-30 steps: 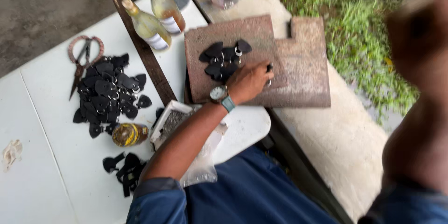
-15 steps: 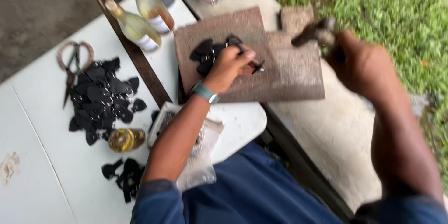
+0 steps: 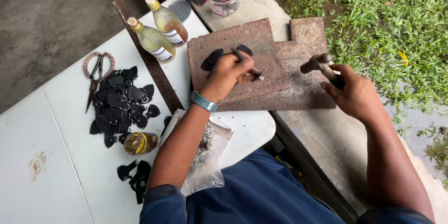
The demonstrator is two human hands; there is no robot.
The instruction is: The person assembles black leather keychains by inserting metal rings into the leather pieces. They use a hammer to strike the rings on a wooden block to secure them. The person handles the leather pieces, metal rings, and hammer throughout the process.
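Punching step: the left hand pinched a metal punch upright on a black leather piece, while the right hand gripped a raised hammer, which seemingly next needed a square blow.

Soft, even daylight fills my view, bright on the white table and the grass, with no hard shadows, only a faint dark edge under my left hand and along the bricks. The table washes out a little, with weak glare on the two bottles and the plastic bag by my arm. Most of it is sharp, though my right hand and the hammer are slightly smeared, and the lines of the table bend outward toward the edges.
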